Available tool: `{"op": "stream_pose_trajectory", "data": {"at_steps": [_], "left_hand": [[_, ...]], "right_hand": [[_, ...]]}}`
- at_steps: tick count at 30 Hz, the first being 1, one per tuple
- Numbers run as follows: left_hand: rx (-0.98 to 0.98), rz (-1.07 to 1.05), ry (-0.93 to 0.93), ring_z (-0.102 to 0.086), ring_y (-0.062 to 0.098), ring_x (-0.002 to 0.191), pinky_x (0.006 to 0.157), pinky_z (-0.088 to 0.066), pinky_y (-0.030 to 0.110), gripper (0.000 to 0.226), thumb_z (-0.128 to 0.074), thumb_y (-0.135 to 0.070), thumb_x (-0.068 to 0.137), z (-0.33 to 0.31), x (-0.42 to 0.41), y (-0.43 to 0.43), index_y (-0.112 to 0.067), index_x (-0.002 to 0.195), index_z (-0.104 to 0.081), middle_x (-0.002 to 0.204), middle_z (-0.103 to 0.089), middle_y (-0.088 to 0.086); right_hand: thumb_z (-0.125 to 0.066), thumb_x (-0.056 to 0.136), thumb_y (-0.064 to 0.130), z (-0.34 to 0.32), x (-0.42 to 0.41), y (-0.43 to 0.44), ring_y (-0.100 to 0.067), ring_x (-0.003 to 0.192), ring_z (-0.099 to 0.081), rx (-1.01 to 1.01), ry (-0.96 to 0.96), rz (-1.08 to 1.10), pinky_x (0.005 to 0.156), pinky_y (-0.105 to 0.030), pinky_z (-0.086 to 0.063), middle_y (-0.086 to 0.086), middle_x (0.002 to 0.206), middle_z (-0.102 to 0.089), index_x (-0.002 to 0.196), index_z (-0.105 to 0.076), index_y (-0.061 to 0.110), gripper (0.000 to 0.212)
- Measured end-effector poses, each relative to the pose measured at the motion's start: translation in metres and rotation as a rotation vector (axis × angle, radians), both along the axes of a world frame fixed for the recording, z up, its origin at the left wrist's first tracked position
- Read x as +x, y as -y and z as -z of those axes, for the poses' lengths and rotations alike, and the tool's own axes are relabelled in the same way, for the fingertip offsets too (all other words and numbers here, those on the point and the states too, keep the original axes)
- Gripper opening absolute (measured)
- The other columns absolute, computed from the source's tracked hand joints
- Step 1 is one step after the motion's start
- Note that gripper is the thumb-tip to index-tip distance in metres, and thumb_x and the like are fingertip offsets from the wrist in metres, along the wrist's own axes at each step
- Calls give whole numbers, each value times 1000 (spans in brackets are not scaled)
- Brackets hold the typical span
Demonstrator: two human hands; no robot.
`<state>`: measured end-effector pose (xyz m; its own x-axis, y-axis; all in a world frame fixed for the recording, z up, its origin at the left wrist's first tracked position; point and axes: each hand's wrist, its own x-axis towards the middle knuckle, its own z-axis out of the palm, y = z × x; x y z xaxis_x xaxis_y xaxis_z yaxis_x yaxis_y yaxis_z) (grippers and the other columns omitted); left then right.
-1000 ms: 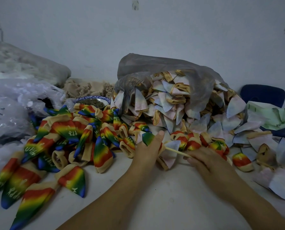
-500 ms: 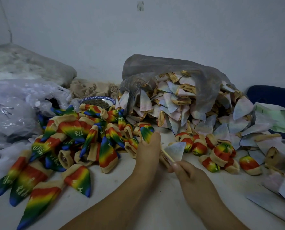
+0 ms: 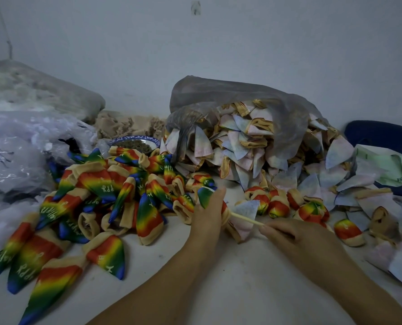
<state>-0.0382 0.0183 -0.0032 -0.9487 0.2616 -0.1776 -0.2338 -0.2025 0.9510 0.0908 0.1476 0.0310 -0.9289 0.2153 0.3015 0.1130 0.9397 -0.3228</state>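
Here the left hand [image 3: 207, 214] is curled round a small rainbow-printed fabric cone [image 3: 205, 195], at the middle of the white table [image 3: 218, 289], just in front of the heaps. The cone's green tip pokes up past the fingers with a thin white edge on it. On the thumb side a red band and a tan ribbed cuff bulge out of the fist. The blue end that the other cones have is not visible on this one.

The right hand [image 3: 296, 235] pinches a thin pale wooden stick [image 3: 244, 218] between its fingertips, the rest of its fingers loosely bent. The stick slants up and to the left, and its far end meets the tan cuff at the left hand. How far it goes in cannot be made out. Just behind the stick lies a pale blue-white triangular fabric piece [image 3: 245, 212], touching the left hand's side.

To the left spreads a pile of finished rainbow cones with white lettering [image 3: 101, 184]. Behind the hands a grey plastic bag [image 3: 242, 95] spills pale fabric triangles with tan cuffs. A row of bunched red-and-yellow pieces [image 3: 277, 207] sits just beyond the right hand. A blue-rimmed bowl [image 3: 134, 140] stands behind the rainbow pile, near a crumpled clear plastic bag [image 3: 19, 148].
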Motion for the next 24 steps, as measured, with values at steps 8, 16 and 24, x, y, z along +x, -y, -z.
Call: {"op": "stream_pose_trajectory", "data": {"at_steps": [8, 16, 24], "left_hand": [[-32, -21, 6, -35, 13, 47, 54, -30, 27, 38, -55, -41, 84, -8, 4, -2, -18, 57, -41, 47, -37, -5], [-96, -43, -48, -40, 11, 46, 54, -32, 27, 44, -58, -50, 86, -1, 0, -2, -19, 59, -44, 44, -37, -7], [76, -55, -112, -63, 1, 66, 80, -48, 31, 62, -33, -76, 81, -1, 1, 2, -35, 49, -67, 52, -63, -24]], "right_hand": [[-44, 92, 53, 26, -12, 53, -1, 48, -49, -543, -24, 127, 44, -17, -33, 10, 50, -54, 68, -62, 34, 36], [-45, 94, 48, 33, -16, 50, 8, 67, -58, -624, 66, 126, 56, -7, -38, 11, 74, -66, 69, -65, 29, 37], [-33, 86, 64, 19, -7, 22, -2, 69, -58, -289, 71, 97, 66, -30, -48, 9, 71, -64, 68, -56, 41, 37]]}}
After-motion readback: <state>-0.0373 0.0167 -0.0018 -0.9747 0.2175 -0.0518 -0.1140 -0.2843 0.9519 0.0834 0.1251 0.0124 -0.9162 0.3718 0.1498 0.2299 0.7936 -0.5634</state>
